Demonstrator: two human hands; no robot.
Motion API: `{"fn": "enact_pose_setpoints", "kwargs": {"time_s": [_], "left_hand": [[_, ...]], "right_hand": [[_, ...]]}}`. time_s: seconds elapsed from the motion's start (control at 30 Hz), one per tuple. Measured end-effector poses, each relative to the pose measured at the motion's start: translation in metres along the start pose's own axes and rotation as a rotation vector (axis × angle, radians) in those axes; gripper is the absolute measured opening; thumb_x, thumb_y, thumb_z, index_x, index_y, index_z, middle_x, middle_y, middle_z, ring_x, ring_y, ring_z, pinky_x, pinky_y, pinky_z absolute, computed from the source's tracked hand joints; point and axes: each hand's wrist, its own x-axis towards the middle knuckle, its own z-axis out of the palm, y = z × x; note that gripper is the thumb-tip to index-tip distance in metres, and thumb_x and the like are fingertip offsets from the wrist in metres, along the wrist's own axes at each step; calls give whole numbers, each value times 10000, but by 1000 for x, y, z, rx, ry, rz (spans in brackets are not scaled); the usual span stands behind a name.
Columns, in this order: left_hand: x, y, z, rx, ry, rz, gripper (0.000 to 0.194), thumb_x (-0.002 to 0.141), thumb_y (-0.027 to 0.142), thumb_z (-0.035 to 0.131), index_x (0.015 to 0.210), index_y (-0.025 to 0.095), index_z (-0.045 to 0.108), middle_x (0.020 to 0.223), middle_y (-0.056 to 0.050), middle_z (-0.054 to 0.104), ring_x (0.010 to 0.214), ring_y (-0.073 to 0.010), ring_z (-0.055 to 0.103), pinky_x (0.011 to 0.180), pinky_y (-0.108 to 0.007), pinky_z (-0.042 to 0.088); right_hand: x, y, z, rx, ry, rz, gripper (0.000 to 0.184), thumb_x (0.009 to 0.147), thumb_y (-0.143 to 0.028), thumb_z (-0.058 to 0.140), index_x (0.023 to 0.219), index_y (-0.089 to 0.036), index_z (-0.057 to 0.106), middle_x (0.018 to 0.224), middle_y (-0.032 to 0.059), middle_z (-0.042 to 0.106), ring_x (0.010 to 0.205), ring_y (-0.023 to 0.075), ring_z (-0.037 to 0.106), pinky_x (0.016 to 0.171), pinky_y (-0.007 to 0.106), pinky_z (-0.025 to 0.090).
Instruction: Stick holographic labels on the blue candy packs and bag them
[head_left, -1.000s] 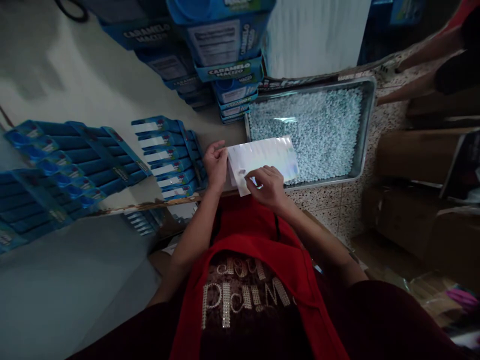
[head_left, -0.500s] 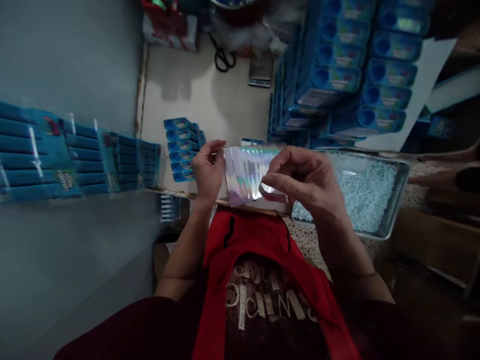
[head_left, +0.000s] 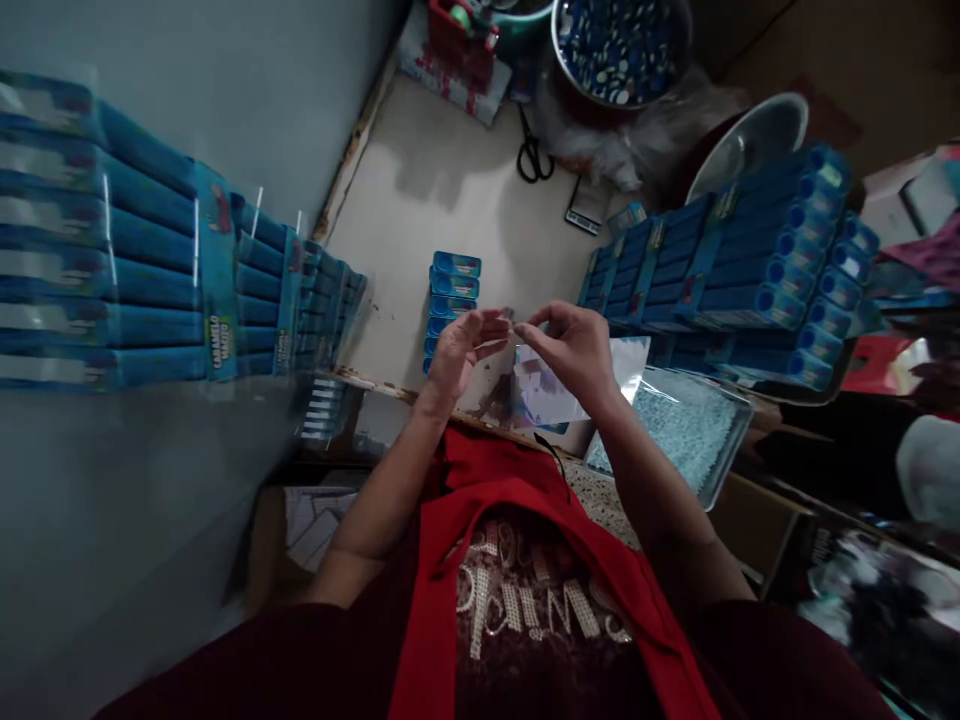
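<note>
My right hand (head_left: 574, 345) is closed in a pinch over the table's front part. Whatever its fingertips hold is too small and blurred to name. Facing it is my left hand (head_left: 456, 352), fingers stretched out and nearly touching the right fingertips. A small clear, shiny bit shows where the two hands meet. Beneath my right wrist lies a shiny, iridescent sheet (head_left: 541, 392), partly covered by the forearm. Several blue boxes (head_left: 455, 285) stand in a short row just beyond my left hand, which hides part of them.
Stacked blue boxes in clear wrap line the left wall (head_left: 150, 240) and the table's right side (head_left: 720, 260). A tray of pale small pieces (head_left: 686, 425) sits at right. Scissors (head_left: 534, 160), a small scale (head_left: 586, 205) and a filled bowl (head_left: 622, 50) are farther back.
The shiny sheet has left my left hand and now lies by the table edge at right. My hands have come together at the fingertips. The view has turned and shifted.
</note>
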Motion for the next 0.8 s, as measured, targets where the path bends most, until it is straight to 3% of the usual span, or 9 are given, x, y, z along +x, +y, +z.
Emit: {"fn": "enact_pose_setpoints", "kwargs": {"time_s": [0.07, 0.13, 0.33, 0.4, 0.53, 0.67, 0.8], "left_hand": [[2, 7, -3, 9, 64, 2, 647, 663, 661, 985, 1042, 192, 750, 986, -71, 820, 915, -205, 797, 905, -348, 636], [4, 12, -6, 4, 118, -19, 614, 663, 624, 1000, 987, 190, 710, 924, -43, 804, 841, -180, 786, 859, -330, 637], [6, 29, -16, -73, 167, -128, 751, 787, 908, 719, 985, 183, 707, 878, -104, 809, 834, -257, 823, 763, -357, 658], [5, 32, -18, -68, 186, -120, 778, 761, 922, 724, 995, 181, 715, 868, -107, 809, 846, -271, 830, 720, -337, 652], [8, 33, -22, 2, 271, -43, 616, 632, 622, 998, 942, 175, 708, 894, -77, 815, 796, -221, 818, 683, -275, 629], [23, 39, -37, 130, 370, 35, 461, 698, 510, 971, 896, 163, 740, 813, -54, 790, 711, -177, 774, 644, -253, 604], [52, 55, -59, 425, 469, 213, 294, 791, 416, 913, 849, 163, 775, 741, -26, 755, 659, -139, 705, 646, -239, 572]], "right_hand": [[3, -7, 5, 96, -30, 19, 363, 871, -546, 815, 759, -209, 739, 513, -58, 489, 515, 108, 417, 551, 272, 288], [3, -14, 7, 194, -56, 47, 443, 833, -630, 831, 749, -209, 721, 512, -58, 483, 503, 106, 402, 529, 270, 284], [11, -27, 15, 325, -81, 114, 476, 757, -649, 888, 734, -205, 716, 512, -64, 457, 498, 91, 346, 504, 264, 224], [17, -24, 20, 350, -88, 131, 470, 754, -644, 891, 737, -206, 720, 520, -60, 465, 508, 94, 355, 508, 264, 226], [34, -11, 36, 411, -114, 164, 482, 711, -644, 911, 713, -204, 717, 529, -54, 480, 512, 95, 356, 509, 269, 224], [60, 0, 63, 433, -111, 186, 484, 699, -643, 893, 692, -196, 710, 542, -48, 498, 514, 92, 350, 515, 270, 226], [95, 3, 94, 294, -59, 186, 417, 798, -604, 799, 733, -200, 719, 594, -23, 564, 573, 129, 481, 555, 269, 328]]}}
